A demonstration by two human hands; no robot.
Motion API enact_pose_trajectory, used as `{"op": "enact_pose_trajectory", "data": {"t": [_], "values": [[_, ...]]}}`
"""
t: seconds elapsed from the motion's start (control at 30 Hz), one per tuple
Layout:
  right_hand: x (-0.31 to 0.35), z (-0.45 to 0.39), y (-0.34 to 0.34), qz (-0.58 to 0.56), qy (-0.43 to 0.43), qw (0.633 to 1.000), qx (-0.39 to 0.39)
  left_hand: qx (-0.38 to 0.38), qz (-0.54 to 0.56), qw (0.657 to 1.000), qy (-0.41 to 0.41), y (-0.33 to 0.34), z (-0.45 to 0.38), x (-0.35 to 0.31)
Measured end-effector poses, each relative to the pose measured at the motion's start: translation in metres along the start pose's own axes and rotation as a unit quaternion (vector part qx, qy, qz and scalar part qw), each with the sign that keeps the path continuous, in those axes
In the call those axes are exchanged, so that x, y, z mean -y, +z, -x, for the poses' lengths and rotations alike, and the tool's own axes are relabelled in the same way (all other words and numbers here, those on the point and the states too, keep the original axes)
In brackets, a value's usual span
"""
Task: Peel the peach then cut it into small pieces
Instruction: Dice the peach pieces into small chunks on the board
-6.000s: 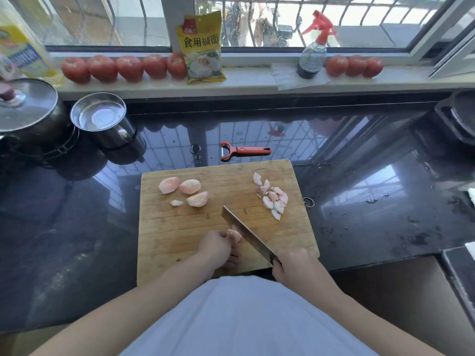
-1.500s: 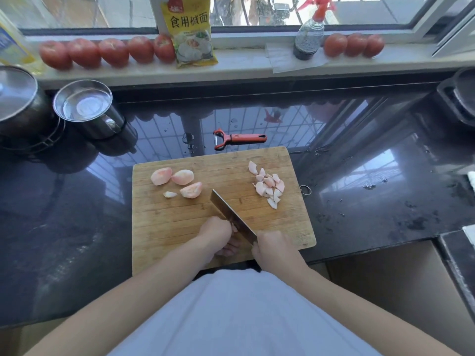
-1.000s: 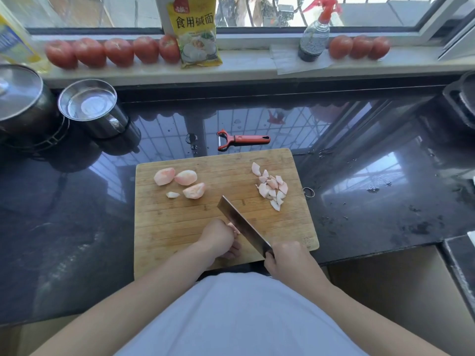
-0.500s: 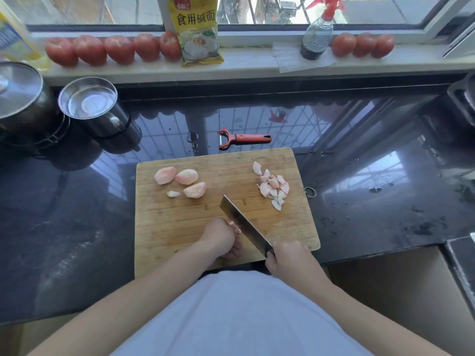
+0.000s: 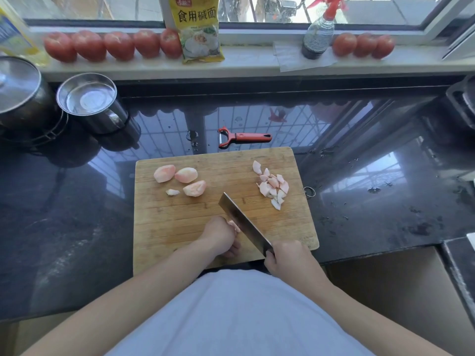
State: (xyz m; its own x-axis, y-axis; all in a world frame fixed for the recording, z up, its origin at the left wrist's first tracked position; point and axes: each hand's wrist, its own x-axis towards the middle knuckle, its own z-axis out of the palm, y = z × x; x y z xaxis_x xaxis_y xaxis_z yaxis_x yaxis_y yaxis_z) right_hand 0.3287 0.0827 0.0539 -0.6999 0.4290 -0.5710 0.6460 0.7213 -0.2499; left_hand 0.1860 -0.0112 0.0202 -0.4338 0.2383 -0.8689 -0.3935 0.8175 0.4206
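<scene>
Peach (image 5: 233,224) is fully peeled and about half chopped. Left hand (image 5: 221,236) grips a wedge at the board's (image 5: 180,222) lower middle, right hand (image 5: 288,258) wraps the cleaver (image 5: 244,222) handle. Small pieces (image 5: 272,185) sit right of center; three wedges (image 5: 180,177) upper left aren't cut yet.

Bare board (image 5: 180,222) mid-left; wedges (image 5: 180,179) far left, pieces (image 5: 272,187) far right, peeler (image 5: 244,137) just beyond. Open counter (image 5: 385,201) to right.
</scene>
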Motion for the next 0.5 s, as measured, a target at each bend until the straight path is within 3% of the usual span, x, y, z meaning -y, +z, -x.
{"op": "enact_pose_trajectory", "data": {"t": [0.5], "values": [[-0.0006,-0.0045,0.0038,-0.004,0.003,1.0,0.006,-0.002,-0.02,1.0,-0.002,-0.0006,0.0021,-0.0006]]}}
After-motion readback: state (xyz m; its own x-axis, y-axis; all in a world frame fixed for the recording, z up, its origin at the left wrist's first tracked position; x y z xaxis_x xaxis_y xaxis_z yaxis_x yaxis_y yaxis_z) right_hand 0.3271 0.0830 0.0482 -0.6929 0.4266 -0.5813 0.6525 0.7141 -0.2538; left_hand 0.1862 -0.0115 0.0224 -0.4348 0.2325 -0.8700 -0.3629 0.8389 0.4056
